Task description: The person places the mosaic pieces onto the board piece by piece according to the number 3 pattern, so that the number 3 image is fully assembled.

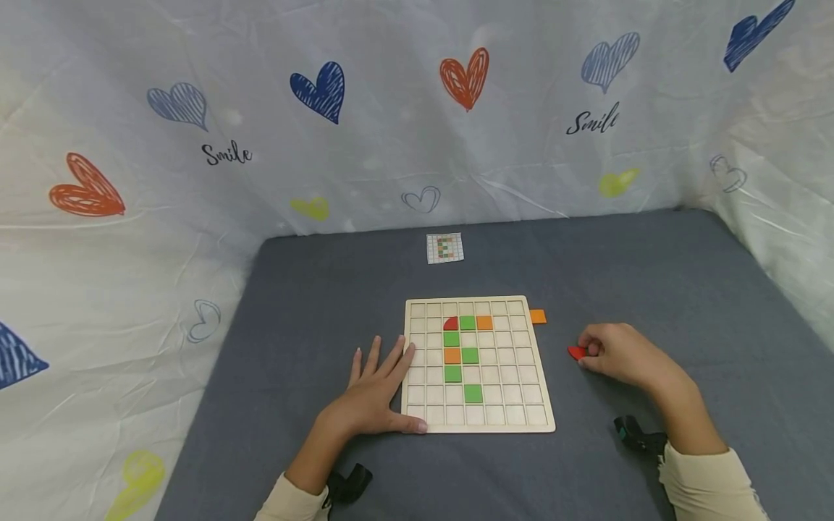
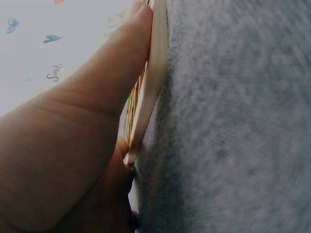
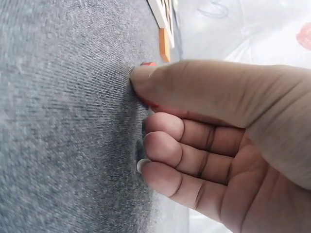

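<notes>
A wooden grid board lies on the cloth-covered table, with several green squares, two orange squares and a red quarter-round tile in its cells. My left hand rests along the board's left edge, fingers spread and straight, the thumb over the near left corner. To the right of the board, my right hand pinches a red tile between thumb and index finger, close to the cloth. In the right wrist view the thumb covers most of this red tile, and the other fingers curl beside it.
An orange square tile lies at the board's far right edge. Farther back on the grey cloth is a small card printed with a coloured grid pattern. A white curtain with hearts stands behind the table.
</notes>
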Demonstrator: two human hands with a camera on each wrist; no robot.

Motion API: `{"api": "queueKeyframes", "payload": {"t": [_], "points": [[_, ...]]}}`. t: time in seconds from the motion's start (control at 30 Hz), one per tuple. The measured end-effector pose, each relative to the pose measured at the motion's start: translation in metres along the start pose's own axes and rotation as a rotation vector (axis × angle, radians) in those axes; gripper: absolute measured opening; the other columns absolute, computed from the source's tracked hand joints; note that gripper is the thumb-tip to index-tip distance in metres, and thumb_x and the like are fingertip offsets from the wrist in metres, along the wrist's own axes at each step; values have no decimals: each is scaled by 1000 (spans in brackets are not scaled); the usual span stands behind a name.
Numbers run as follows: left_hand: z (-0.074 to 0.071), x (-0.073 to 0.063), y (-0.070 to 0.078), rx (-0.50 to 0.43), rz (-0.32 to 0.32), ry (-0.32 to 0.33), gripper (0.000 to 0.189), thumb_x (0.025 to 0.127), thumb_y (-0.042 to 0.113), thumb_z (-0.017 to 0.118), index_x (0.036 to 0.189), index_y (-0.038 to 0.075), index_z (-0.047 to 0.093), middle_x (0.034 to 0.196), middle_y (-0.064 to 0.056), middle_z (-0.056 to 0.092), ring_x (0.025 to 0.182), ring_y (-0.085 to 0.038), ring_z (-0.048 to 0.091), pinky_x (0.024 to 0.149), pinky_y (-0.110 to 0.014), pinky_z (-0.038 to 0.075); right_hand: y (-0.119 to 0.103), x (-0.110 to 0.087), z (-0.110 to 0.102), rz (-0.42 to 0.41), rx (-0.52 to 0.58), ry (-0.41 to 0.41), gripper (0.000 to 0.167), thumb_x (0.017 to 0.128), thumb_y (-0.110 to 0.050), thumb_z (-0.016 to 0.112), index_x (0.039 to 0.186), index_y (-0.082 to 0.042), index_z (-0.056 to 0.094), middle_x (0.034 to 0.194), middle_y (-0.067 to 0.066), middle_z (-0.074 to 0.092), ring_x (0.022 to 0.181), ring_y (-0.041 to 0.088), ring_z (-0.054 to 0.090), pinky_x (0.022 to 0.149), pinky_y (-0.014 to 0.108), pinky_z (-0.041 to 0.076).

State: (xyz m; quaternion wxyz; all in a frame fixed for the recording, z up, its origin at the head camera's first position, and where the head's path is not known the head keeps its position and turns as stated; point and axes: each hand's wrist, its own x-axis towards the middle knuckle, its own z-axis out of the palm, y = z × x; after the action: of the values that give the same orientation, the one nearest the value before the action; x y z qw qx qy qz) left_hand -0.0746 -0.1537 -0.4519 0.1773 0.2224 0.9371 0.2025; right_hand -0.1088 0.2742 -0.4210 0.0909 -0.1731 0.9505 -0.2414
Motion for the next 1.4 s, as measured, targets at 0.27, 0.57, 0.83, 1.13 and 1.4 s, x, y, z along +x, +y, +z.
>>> {"api": "queueKeyframes", "payload": {"t": [0.27, 0.57, 0.83, 1.13, 1.4], "points": [[-2, -1, 3, 9, -11, -9, 127, 70, 79, 72, 163, 24, 6, 168, 1, -4, 149, -34, -21, 113, -61, -15, -7, 1, 3, -68, 12, 3, 14, 79, -11, 82, 81, -11, 69, 68, -9, 55, 61, 6, 48, 57, 28, 43], [-3, -1, 3, 2, -9, -5, 126, 70, 77, 73, 163, 23, 7, 168, 0, -2, 149, -35, -19, 113, -61, -14, -28, 5, 6, -107, 50, -31, 15, 81, -13, 83, 81, -16, 67, 68, -10, 53, 61, 5, 48, 56, 27, 42], [0, -1, -1, -17, 16, 20, 127, 70, 78, 73, 164, 22, 9, 168, -2, 0, 149, -37, -18, 112, -63, -14, -51, 11, 15, -185, 41, -45, 19, 80, -12, 84, 79, -18, 65, 68, -12, 49, 62, 3, 44, 56, 25, 40], [2, 0, -2, -18, 6, 15, 129, 68, 82, 70, 163, 25, 4, 168, 2, -4, 149, -34, -20, 112, -61, -15, -70, 15, 26, -260, 8, -56, 18, 80, -11, 82, 81, -17, 65, 68, -12, 47, 63, 3, 43, 57, 24, 38], [1, 0, -1, -27, 31, 29, 127, 70, 78, 72, 164, 21, 8, 168, -3, 0, 149, -38, -17, 112, -64, -13, -86, 22, 42, -314, -14, -73, 17, 79, -10, 79, 79, -17, 64, 67, -9, 47, 61, 3, 41, 56, 23, 36]]}}
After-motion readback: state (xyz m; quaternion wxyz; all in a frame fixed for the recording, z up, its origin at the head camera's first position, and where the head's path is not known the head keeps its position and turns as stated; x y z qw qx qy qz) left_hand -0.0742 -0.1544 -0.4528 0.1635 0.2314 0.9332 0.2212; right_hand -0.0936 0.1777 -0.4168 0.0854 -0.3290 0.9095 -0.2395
